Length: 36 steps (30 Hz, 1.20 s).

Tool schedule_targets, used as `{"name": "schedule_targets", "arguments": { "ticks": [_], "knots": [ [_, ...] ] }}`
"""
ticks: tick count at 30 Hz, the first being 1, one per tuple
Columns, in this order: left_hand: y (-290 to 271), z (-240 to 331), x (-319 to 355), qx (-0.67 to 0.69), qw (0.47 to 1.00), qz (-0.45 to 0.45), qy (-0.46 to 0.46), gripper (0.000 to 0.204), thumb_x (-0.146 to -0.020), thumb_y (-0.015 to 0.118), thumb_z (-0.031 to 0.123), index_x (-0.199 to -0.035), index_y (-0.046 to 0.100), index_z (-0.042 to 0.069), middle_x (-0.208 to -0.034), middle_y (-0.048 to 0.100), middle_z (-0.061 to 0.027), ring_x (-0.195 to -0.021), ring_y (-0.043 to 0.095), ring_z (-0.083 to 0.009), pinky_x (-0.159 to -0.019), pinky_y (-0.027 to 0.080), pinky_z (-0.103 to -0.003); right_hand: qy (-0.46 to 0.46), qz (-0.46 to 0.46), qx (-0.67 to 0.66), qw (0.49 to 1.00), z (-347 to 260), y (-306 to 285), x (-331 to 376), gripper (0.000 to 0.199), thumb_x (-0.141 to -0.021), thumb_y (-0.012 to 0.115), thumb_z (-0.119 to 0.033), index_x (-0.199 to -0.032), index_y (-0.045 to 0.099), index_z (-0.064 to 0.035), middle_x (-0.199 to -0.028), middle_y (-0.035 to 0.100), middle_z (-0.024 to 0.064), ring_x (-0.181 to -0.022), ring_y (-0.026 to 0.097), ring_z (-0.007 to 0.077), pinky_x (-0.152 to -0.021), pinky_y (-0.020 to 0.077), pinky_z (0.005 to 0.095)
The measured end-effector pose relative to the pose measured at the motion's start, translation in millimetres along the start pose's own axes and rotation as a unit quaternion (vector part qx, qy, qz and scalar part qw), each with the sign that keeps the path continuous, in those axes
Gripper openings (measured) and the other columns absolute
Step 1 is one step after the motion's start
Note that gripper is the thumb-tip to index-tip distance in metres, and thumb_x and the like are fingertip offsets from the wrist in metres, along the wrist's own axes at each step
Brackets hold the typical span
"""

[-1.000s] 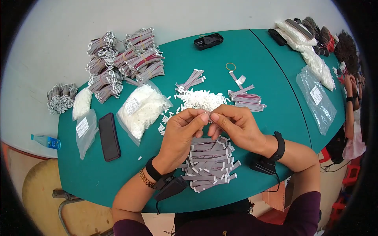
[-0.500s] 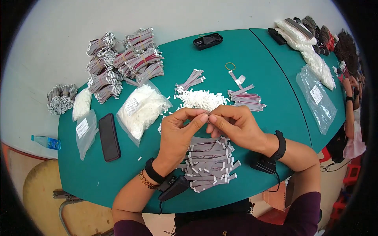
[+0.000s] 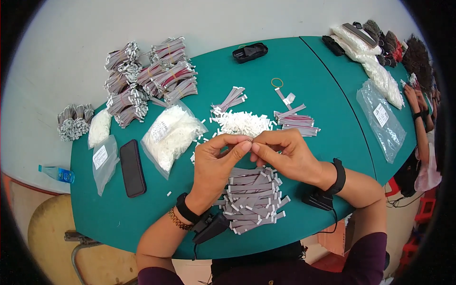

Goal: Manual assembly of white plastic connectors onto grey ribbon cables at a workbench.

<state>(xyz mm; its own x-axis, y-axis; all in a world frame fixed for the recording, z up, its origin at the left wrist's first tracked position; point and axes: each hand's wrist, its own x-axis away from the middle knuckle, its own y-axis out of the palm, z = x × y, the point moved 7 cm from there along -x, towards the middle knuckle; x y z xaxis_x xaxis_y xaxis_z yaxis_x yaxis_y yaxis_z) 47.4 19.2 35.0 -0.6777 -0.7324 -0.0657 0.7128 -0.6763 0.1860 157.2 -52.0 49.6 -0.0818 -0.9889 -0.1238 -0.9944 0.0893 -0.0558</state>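
Meeting at the fingertips in the head view, the person's left hand (image 3: pixel 214 160) and right hand (image 3: pixel 289 153) are above the middle of the curved, smooth green desk (image 3: pixel 332 118). Each hand pinches with thumb and forefinger, grasping between them one tiny piece (image 3: pixel 251 140); the fingers cover most of it, so I cannot tell its kind. On the near side of the hands lies a loose pile of flat grey ribbon cables with white ends (image 3: pixel 251 204). Just to the far side is a heap of small white plastic pieces (image 3: pixel 243 122). To the right of this heap lies a low stack of grey and dark-red ribbon cables (image 3: pixel 300 126). To the left are a transparent plastic bag filled with white pieces (image 3: pixel 172 135) and a black rectangular phone (image 3: pixel 133 168). At the far left, grey ribbon-cable bundles (image 3: pixel 166 73) are piled together.
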Motion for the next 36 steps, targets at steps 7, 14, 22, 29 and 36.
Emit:
{"name": "schedule_targets", "arguments": {
  "ticks": [7, 14, 22, 29, 36],
  "knots": [
    [1, -5, 1, 0.045, 0.999, -0.005, -0.021, 0.016, -0.081, 0.066, 0.009, -0.094, 0.063, 0.001, -0.086, 0.064, -0.0033, -0.068, 0.05, -0.0049, -0.06, 0.037, -0.019, -0.019, 0.0, 0.053, 0.998, -5, 1, 0, 0.018, -0.09, 0.051, -0.011, -0.085, 0.062, 0.0023, -0.071, 0.062, 0.0044, -0.061, 0.057, 0.0072, -0.053, 0.0451, 0.0203],
    [3, -1, 1, 0.031, 0.999, -0.002, -0.005, 0.014, -0.081, 0.065, 0.008, -0.093, 0.062, 0.0, -0.086, 0.063, -0.0036, -0.071, 0.051, -0.0057, -0.062, 0.039, -0.019, -0.031, 0.004, 0.097, 0.995, -6, -1, -1, 0.017, -0.089, 0.051, -0.009, -0.083, 0.062, 0.002, -0.069, 0.061, 0.0049, -0.058, 0.057, 0.0081, -0.051, 0.0451, 0.021],
    [3, 2, 1, 0.01, 1.0, -0.003, 0.008, 0.012, -0.082, 0.064, 0.007, -0.092, 0.062, 0.001, -0.086, 0.063, -0.0033, -0.073, 0.052, -0.0059, -0.063, 0.039, -0.019, -0.064, 0.004, 0.147, 0.987, -11, -2, -1, 0.015, -0.088, 0.052, -0.008, -0.083, 0.062, 0.0019, -0.068, 0.061, 0.0042, -0.058, 0.057, 0.0079, -0.051, 0.0449, 0.0214],
    [1, -2, 1, 0.019, 1.0, -0.007, 0.01, 0.011, -0.084, 0.061, 0.008, -0.093, 0.062, 0.001, -0.088, 0.062, -0.0033, -0.073, 0.05, -0.0061, -0.064, 0.039, -0.02, -0.025, 0.005, 0.079, 0.997, -5, -1, -3, 0.013, -0.088, 0.054, -0.01, -0.087, 0.062, 0.0008, -0.071, 0.062, 0.0043, -0.06, 0.056, 0.0069, -0.053, 0.0449, 0.0207],
    [1, -8, -2, 0.063, 0.997, -0.035, -0.024, 0.014, -0.086, 0.059, 0.011, -0.095, 0.061, 0.0, -0.089, 0.062, -0.0035, -0.072, 0.048, -0.0066, -0.064, 0.039, -0.021, 0.027, 0.012, -0.066, 0.997, 6, -6, -5, 0.015, -0.089, 0.056, -0.012, -0.087, 0.063, 0.0009, -0.074, 0.063, 0.004, -0.062, 0.057, 0.0069, -0.056, 0.0467, 0.0197]
  ]
}}
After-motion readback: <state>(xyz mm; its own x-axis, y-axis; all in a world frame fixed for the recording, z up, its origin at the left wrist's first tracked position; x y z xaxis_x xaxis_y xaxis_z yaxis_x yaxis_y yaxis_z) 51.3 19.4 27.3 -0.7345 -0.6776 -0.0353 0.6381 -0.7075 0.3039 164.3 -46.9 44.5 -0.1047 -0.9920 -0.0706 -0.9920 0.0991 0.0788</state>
